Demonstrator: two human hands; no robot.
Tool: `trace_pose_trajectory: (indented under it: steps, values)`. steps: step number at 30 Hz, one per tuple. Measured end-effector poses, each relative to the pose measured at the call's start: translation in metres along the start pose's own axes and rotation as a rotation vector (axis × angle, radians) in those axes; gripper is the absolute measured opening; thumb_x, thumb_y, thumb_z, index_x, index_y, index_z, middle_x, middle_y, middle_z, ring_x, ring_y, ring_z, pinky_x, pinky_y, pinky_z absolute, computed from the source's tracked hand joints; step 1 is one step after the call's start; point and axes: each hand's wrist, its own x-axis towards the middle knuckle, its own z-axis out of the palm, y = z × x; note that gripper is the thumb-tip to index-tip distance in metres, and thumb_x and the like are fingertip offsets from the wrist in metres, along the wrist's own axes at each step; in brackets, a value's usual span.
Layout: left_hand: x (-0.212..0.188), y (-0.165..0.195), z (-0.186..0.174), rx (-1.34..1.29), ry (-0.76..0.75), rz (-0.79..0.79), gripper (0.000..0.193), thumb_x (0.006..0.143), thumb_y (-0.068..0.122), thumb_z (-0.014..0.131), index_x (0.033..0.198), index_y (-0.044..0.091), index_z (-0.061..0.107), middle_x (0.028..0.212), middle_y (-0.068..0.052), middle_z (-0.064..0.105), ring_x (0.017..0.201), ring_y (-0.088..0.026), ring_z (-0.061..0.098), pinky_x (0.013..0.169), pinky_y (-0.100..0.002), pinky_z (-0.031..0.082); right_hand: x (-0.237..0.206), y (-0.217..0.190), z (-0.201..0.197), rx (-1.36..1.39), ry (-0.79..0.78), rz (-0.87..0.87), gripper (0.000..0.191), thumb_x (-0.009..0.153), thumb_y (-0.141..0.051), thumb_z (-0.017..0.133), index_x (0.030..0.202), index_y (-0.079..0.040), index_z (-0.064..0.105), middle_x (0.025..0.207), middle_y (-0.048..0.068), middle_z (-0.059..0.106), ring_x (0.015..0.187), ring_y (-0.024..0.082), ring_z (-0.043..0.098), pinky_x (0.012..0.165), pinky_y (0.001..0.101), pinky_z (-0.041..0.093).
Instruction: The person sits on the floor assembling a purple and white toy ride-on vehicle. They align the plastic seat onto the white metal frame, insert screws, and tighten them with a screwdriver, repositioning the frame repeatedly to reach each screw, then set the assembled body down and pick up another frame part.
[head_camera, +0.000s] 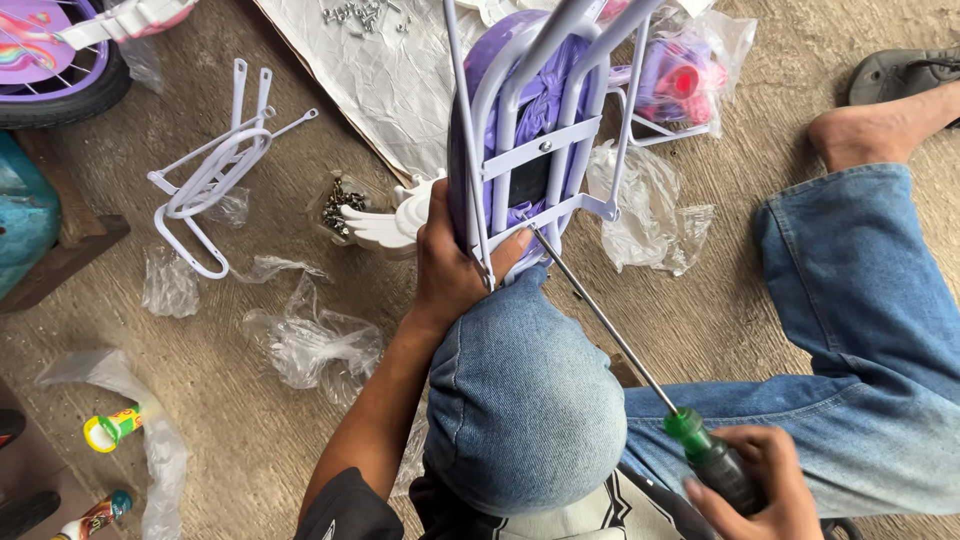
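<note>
My left hand (455, 260) grips the lower end of a purple child's bicycle seat (530, 110) with a white metal frame, braced against my raised left knee (520, 400) in blue jeans. My right hand (755, 485) is closed around the green and black handle of a long screwdriver (610, 335). Its thin shaft runs up and left, and the tip meets the white bracket near my left thumb. White plastic wing-shaped pieces (385, 225) lie just left of my left hand.
A white wire rack (215, 170) lies on the concrete floor at the left, with crumpled plastic bags (310, 340) around. Screws (365, 12) sit on wrinkled paper at top. A purple wheel (55, 60) is top left, bagged pink-purple parts (680, 80) top right, my bare foot (870, 125) far right.
</note>
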Motion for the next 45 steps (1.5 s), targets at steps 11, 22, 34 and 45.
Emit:
trace_pose_trajectory:
  steps: [11, 22, 34, 45]
  values:
    - [0.000, 0.005, 0.000, 0.037, -0.004, 0.037, 0.061, 0.091, 0.023, 0.084, 0.132, 0.000, 0.044, 0.108, -0.019, 0.072, 0.098, -0.028, 0.078, 0.084, -0.039, 0.064, -0.005, -0.022, 0.012, -0.393, 0.325, -0.008, 0.047, 0.085, -0.014, 0.076, 0.129, -0.004, 0.063, 0.100, 0.013, 0.076, 0.088, 0.017, 0.079, 0.079, 0.0275, 0.062]
    - [0.003, 0.007, -0.001, 0.104, -0.056, 0.029, 0.066, 0.088, 0.023, 0.085, 0.133, 0.000, 0.042, 0.101, -0.020, 0.073, 0.092, -0.031, 0.080, 0.079, -0.041, 0.065, -0.009, -0.039, -0.001, -0.499, 0.349, 0.092, 0.045, 0.083, -0.010, 0.075, 0.127, -0.001, 0.067, 0.100, 0.018, 0.077, 0.089, 0.024, 0.078, 0.082, 0.0354, 0.061]
    - [0.002, 0.002, 0.014, -0.129, -0.043, 0.041, 0.061, 0.095, 0.023, 0.081, 0.135, -0.001, 0.041, 0.113, -0.017, 0.067, 0.103, -0.022, 0.075, 0.085, -0.034, 0.066, 0.127, -0.045, 0.081, -0.196, 0.303, 0.108, 0.024, 0.086, -0.010, 0.084, 0.097, 0.000, 0.066, 0.087, 0.010, 0.069, 0.077, 0.020, 0.067, 0.070, 0.0355, 0.058]
    - [-0.005, 0.008, 0.019, -0.112, 0.016, -0.001, 0.061, 0.092, 0.020, 0.083, 0.134, -0.001, 0.044, 0.112, -0.015, 0.068, 0.101, -0.024, 0.073, 0.087, -0.037, 0.061, 0.207, -0.117, 0.126, -0.359, 0.284, -0.596, 0.025, 0.089, -0.005, 0.084, 0.107, -0.001, 0.068, 0.102, 0.011, 0.071, 0.088, 0.021, 0.070, 0.080, 0.0317, 0.055]
